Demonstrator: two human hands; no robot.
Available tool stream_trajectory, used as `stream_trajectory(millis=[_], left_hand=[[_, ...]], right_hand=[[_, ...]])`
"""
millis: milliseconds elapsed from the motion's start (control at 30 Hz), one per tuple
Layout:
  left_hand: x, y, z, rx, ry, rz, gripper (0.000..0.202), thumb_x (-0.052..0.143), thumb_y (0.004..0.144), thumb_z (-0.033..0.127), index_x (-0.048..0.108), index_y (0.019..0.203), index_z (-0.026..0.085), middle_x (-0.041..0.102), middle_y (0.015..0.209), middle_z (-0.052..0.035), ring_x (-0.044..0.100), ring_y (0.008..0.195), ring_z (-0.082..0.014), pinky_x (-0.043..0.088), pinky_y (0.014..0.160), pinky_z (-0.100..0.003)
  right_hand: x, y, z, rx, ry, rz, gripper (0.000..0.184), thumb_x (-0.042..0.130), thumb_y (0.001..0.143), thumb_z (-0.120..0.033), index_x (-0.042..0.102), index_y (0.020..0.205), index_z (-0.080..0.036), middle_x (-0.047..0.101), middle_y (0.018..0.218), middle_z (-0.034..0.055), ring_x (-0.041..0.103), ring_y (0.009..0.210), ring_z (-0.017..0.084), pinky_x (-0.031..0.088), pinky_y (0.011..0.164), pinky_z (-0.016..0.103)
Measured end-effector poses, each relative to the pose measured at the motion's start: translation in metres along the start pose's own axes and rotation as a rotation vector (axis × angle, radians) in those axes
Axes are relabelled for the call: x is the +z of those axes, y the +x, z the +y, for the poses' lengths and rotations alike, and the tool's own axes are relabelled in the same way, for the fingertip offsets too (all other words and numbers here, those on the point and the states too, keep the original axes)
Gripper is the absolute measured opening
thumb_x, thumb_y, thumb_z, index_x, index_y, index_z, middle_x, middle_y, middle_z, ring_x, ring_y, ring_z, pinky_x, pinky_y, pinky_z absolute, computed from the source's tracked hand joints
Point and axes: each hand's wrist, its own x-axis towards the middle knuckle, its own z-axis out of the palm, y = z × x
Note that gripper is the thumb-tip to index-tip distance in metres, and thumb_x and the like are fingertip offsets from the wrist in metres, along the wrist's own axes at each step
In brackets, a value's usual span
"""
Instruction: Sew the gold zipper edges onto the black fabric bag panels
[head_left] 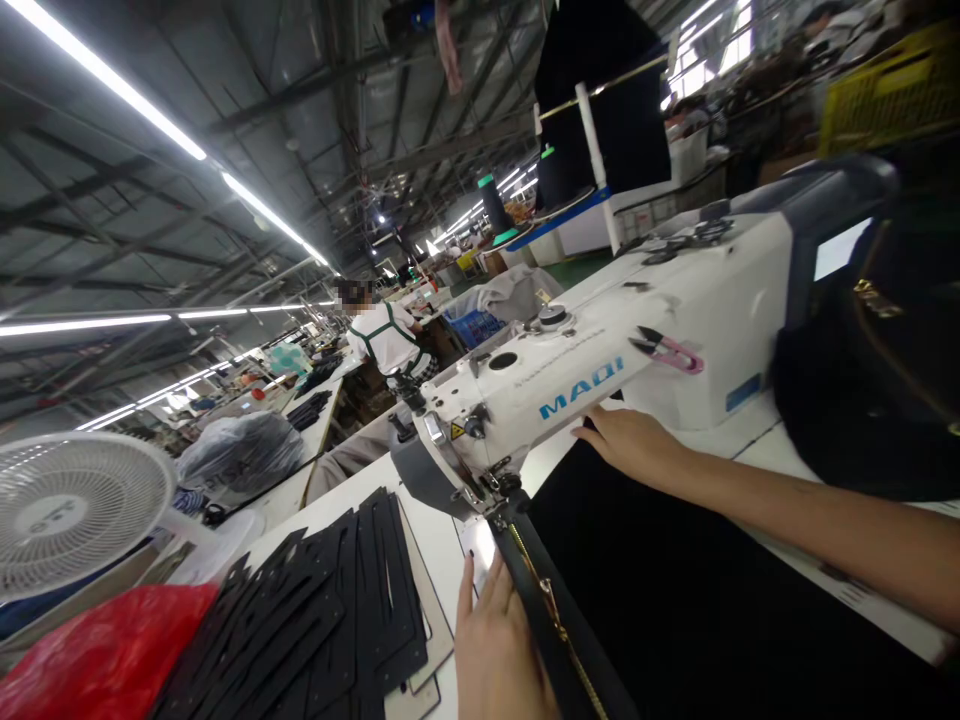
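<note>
A white sewing machine marked MAQI stands in front of me, its needle area and presser foot low at the left end. Under the foot runs a dark strip with a gold-toothed zipper, and a metal slider hangs on it. My left hand lies flat along the strip's left side, fingers stretched toward the foot. Black fabric spreads to the right of the zipper. Beneath the machine arm my right hand grips the fabric's far edge; its fingertips are partly hidden.
Black cut pieces lie piled at the left, beside a red plastic bag and a white fan. Pink-handled thread snips rest on the machine. More dark material with a zipper lies right. A person sits farther off.
</note>
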Motion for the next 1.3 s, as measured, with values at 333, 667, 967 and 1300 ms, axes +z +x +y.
stream_trajectory(millis=[333, 667, 967, 1300], left_hand=[[-0.012, 0.0, 0.012, -0.189, -0.103, -0.004, 0.048, 0.047, 0.067, 0.011, 0.056, 0.114, 0.017, 0.059, 0.118, -0.0115, 0.053, 0.111, -0.0278, 0.036, 0.101, -0.052], [0.016, -0.014, -0.011, -0.005, -0.061, 0.03, 0.048, 0.043, 0.077, 0.01, 0.052, 0.123, 0.017, 0.053, 0.129, -0.0106, 0.045, 0.123, -0.0261, 0.043, 0.099, -0.05], [0.0, -0.004, -0.003, -0.027, -0.038, -0.029, 0.046, 0.045, 0.074, 0.01, 0.056, 0.118, 0.009, 0.054, 0.127, -0.0157, 0.051, 0.117, -0.029, 0.045, 0.096, -0.049], [-0.008, 0.0, 0.0, -0.074, -0.135, -0.003, 0.043, 0.046, 0.073, 0.008, 0.06, 0.113, 0.012, 0.061, 0.118, -0.014, 0.056, 0.111, -0.0259, 0.048, 0.094, -0.043]], right_hand=[[-0.009, -0.01, -0.022, -0.247, -0.126, 0.077, 0.02, 0.04, 0.085, -0.007, 0.057, 0.096, -0.008, 0.064, 0.092, 0.0204, 0.06, 0.092, 0.032, 0.044, 0.079, 0.047], [0.011, -0.085, -0.079, -0.759, 0.271, -0.077, 0.043, 0.037, 0.09, -0.017, 0.045, 0.128, 0.001, 0.043, 0.134, 0.0203, 0.038, 0.126, 0.027, 0.03, 0.107, 0.043], [0.011, -0.074, -0.077, -0.777, 0.263, -0.153, 0.045, 0.035, 0.09, -0.017, 0.041, 0.132, -0.001, 0.039, 0.138, 0.0199, 0.032, 0.13, 0.026, 0.026, 0.109, 0.042], [0.016, -0.064, -0.075, -0.867, 0.302, -0.009, 0.021, 0.041, 0.089, -0.016, 0.059, 0.098, -0.012, 0.059, 0.107, 0.0123, 0.053, 0.101, 0.022, 0.045, 0.09, 0.04]])
